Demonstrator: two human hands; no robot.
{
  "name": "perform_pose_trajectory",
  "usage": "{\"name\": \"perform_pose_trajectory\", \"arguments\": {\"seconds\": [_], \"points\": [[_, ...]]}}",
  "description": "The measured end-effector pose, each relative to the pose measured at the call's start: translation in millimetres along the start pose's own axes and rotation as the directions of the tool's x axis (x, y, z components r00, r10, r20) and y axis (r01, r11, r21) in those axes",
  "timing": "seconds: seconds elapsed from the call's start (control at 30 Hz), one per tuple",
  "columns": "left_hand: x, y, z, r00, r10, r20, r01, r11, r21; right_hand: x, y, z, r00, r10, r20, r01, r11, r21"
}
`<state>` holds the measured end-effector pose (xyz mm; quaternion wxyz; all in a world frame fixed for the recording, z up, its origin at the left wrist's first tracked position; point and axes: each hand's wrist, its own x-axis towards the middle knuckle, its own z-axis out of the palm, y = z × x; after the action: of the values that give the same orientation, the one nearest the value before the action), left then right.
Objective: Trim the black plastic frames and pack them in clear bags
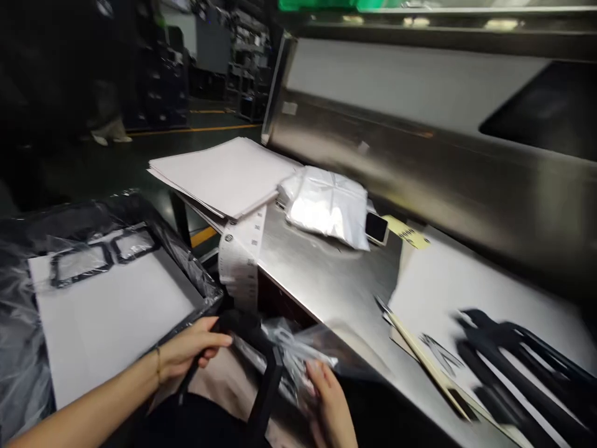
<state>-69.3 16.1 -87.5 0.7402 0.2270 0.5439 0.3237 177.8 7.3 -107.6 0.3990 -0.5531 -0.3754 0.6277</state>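
My left hand [198, 348] is closed on the upper left corner of a black plastic frame [270, 389] with angled corners, held low in front of me. My right hand [332, 401] pinches a crumpled clear plastic bag [290, 354] at the right side of that frame. Part of the bag spreads toward the bench edge. Left of my hands, two similar black frames in clear bags, one of them the nearer bagged frame [84, 264], lie on a white sheet [112, 317] inside a bin [205, 292] lined with clear film.
A steel bench [321, 280] runs along the right. On it are a paper stack [224, 171], a silvery packet [329, 205], a pale-handled knife [420, 348], small nippers [441, 354] and several black parts [522, 367]. A printed label strip [240, 261] hangs off the edge.
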Motion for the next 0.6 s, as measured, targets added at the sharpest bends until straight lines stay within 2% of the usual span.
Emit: {"name": "perform_pose_trajectory", "arguments": {"seconds": [0.13,0.2,0.37,0.47,0.6], "points": [[-5.5,8.6,-1.4,0.988,-0.060,0.139,0.047,0.994,0.094,18.6,-3.2,-5.8,0.999,0.049,-0.004,-0.049,0.999,-0.003],[-5.5,8.8,5.3,0.987,-0.082,0.142,0.057,0.984,0.170,24.8,-6.9,-6.3,0.998,0.043,0.042,-0.041,0.998,-0.047],[6.6,3.7,27.7,0.995,-0.025,0.099,-0.006,0.954,0.300,28.3,-16.8,-0.1,0.983,0.037,0.180,0.002,0.977,-0.213],[17.9,-3.9,33.1,0.993,-0.055,0.103,0.013,0.931,0.366,20.9,-23.5,3.3,0.962,0.017,0.272,0.077,0.940,-0.331],[29.1,-20.4,32.6,0.993,-0.114,0.034,0.087,0.888,0.452,-0.8,-25.4,0.1,0.926,-0.092,0.366,0.263,0.854,-0.450]]}}
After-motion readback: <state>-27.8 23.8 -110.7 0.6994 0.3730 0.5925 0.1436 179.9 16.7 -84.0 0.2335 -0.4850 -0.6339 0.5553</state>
